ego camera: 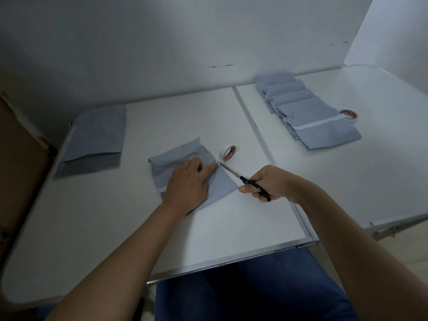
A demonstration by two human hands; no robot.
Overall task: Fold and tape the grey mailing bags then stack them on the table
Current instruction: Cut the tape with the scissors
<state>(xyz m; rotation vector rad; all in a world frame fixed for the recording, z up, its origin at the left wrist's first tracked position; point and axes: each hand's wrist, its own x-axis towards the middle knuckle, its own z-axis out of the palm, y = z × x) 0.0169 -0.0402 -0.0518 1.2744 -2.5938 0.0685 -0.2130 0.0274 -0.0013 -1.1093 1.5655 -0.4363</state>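
Note:
A folded grey mailing bag [171, 161] lies at the middle of the white table [115, 228]. My left hand [188, 181] presses flat on it, index finger pointing toward its right edge. My right hand [268, 184] grips black-handled scissors [243, 179], whose blade tips reach the bag's right edge beside my left index finger. A white tape roll [227, 153] stands on edge just behind the blades. A flat unfolded grey bag pile [95, 137] lies at the left. Several folded bags [305, 112] overlap in a row at the back right.
A second tape roll [348, 114] lies beside the folded row. A metal seam [261, 140] splits the table into two halves. White walls close the back. A brown box [20, 163] stands at the left. My blue-trousered legs [254, 290] are under the front edge.

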